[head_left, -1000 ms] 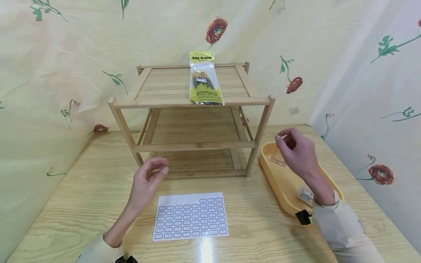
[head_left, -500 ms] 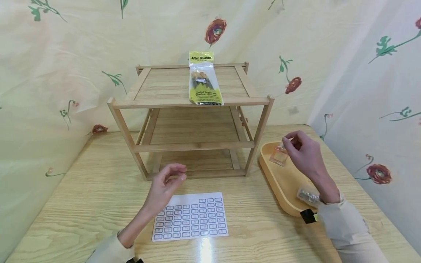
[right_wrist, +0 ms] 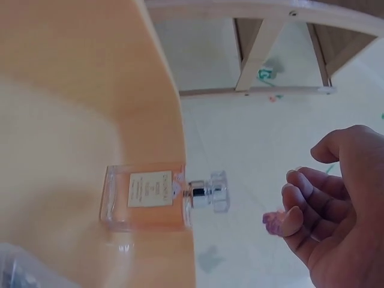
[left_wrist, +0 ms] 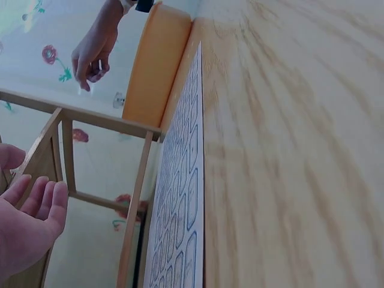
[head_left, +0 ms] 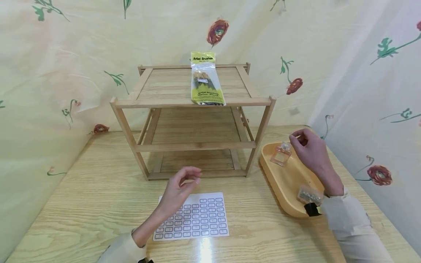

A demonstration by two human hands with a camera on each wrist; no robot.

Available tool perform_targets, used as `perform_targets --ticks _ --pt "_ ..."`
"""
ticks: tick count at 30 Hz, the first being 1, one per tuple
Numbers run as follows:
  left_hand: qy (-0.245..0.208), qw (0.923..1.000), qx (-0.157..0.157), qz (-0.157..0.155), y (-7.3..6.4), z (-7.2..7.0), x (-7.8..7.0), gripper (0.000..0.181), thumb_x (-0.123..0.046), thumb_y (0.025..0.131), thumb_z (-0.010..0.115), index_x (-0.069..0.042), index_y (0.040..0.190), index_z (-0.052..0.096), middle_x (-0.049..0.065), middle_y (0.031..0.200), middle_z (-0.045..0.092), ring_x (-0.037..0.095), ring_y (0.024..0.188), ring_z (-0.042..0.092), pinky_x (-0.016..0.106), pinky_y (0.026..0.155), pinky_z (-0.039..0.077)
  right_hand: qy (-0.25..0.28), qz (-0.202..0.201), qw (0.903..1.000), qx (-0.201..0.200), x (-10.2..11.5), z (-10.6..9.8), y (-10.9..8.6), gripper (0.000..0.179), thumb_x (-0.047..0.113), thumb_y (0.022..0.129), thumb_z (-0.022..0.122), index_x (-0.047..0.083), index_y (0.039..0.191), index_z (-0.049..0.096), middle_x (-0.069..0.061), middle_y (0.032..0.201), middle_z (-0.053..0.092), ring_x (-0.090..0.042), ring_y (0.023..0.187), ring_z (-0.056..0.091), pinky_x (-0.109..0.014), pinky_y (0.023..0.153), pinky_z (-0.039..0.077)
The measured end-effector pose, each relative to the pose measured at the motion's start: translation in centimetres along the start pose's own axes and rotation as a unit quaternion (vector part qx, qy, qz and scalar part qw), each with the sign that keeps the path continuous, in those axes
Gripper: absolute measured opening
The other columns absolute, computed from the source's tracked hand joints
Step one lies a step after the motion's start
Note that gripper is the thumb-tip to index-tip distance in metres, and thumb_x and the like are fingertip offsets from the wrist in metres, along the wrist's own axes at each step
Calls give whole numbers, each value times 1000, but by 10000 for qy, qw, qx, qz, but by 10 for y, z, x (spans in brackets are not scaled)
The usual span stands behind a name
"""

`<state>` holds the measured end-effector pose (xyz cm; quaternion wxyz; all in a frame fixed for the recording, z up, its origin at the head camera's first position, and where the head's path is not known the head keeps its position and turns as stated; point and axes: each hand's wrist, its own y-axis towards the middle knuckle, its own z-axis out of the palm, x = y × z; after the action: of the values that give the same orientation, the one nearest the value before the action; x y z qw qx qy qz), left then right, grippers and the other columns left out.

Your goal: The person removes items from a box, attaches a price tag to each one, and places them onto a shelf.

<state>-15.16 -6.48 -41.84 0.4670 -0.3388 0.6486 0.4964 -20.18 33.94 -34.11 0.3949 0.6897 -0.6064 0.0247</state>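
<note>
My left hand point(head_left: 180, 190) hovers above the table over the top left of a white sheet of blue-framed labels point(head_left: 210, 219). Its fingers point(left_wrist: 57, 207) are loosely bent, the thumb stands apart, and nothing lies between them. Over the far right side of a yellow tray point(head_left: 275, 193) is my right hand point(head_left: 310, 150), loosely curled and holding nothing. Just left of it, a pinkish clear perfume bottle point(head_left: 280, 156) leans in the tray's far end. The right wrist view shows a gap between the hand point(right_wrist: 342, 210) and the bottle's clear cap point(right_wrist: 219, 192).
A wooden three-level rack point(head_left: 194, 147) stands at the back of the table. On its top shelf lies a yellow-and-clear pack of artist brushes point(head_left: 207, 82) bearing a small label. A clear packet of small metallic things point(head_left: 309, 195) lies in the tray's near end.
My left hand has moved right, from beside the label sheet to over it. The right hand has shifted slightly right, uncovering the perfume bottle's cap. Bottle, rack and sheet keep their places.
</note>
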Motion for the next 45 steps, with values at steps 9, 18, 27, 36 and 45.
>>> perform_targets --ticks 9,18,27,36,45 --pt "-120 9996 223 -101 4 17 0 35 -1 97 65 6 131 60 27 124 61 37 113 60 31 94 54 -2 -2 9992 411 -18 1 4 22 16 105 59 -5 113 64 -17 90 66 -2 71 51 -19 57 40" --pt "-334 9982 479 -138 5 33 1 36 -2 99 63 9 133 56 21 125 62 44 117 56 28 96 52 -121 45 9971 747 -26 1 9 26 18 106 57 -6 114 62 -16 89 64 -15 70 53 -25 55 42" --pt "-291 9978 584 -97 9 47 3 34 -4 100 65 3 132 59 24 124 63 27 112 61 44 103 48 -155 -68 9956 926 -31 2 10 24 14 105 57 -8 112 62 -16 86 64 -21 69 56 -28 55 44" --pt "-418 9967 669 -198 12 68 5 32 -5 100 64 1 132 60 21 123 63 23 110 61 38 100 50 -245 -71 9925 1199 -40 3 9 29 15 105 59 -11 117 59 -16 88 63 -24 72 55 -28 57 44" --pt "-567 9946 816 -310 14 86 9 31 -6 101 65 1 130 61 21 121 65 21 109 63 31 95 53 -179 10 9867 1616 -46 6 10 32 16 105 60 -12 120 56 -23 97 64 -39 91 63 -32 66 48"
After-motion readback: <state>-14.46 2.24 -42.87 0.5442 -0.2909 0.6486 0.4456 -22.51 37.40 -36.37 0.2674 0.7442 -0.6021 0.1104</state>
